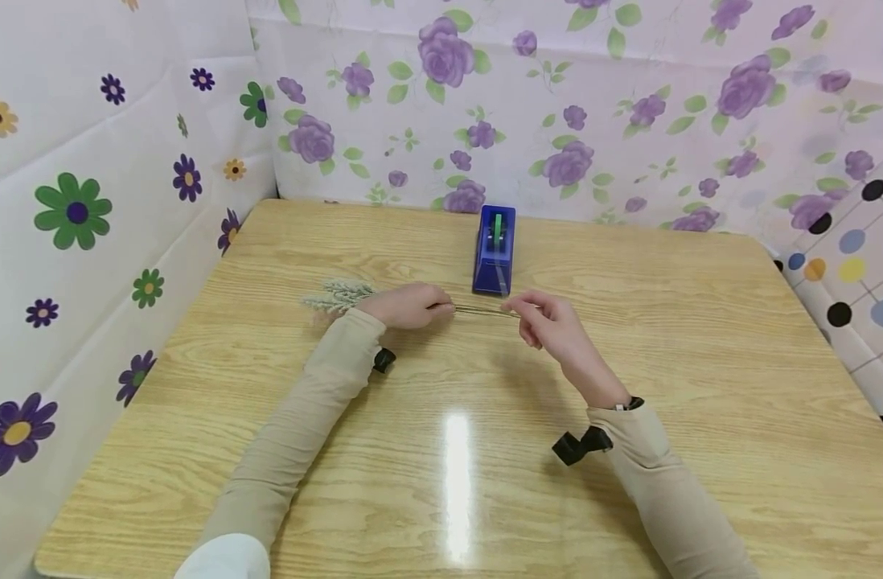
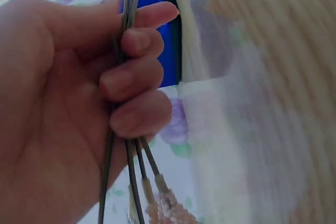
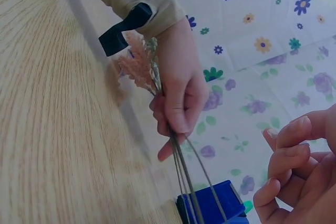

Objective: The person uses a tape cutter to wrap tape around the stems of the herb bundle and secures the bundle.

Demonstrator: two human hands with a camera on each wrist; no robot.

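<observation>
My left hand (image 1: pixel 411 306) grips the thin stems (image 1: pixel 478 310) of a bunch of artificial flower sprigs. Its fingers curl round several dark stems (image 2: pixel 134 182) in the left wrist view. The heads of the sprigs, whitish-green and pink flower heads (image 3: pixel 137 64), stick out behind the hand toward the left wrist. My right hand (image 1: pixel 553 326) hovers at the other end of the stems, its fingertips right by them. In the right wrist view its loosely bent fingers (image 3: pixel 294 153) show beside the stems with nothing between them.
A blue tape dispenser (image 1: pixel 494 249) with a green core stands at the back middle of the wooden table (image 1: pixel 384 482), just beyond the stems. Flower-patterned cloth (image 1: pixel 412 121) hangs behind and at the left. Black camera mounts (image 1: pixel 582 444) sit on both wrists.
</observation>
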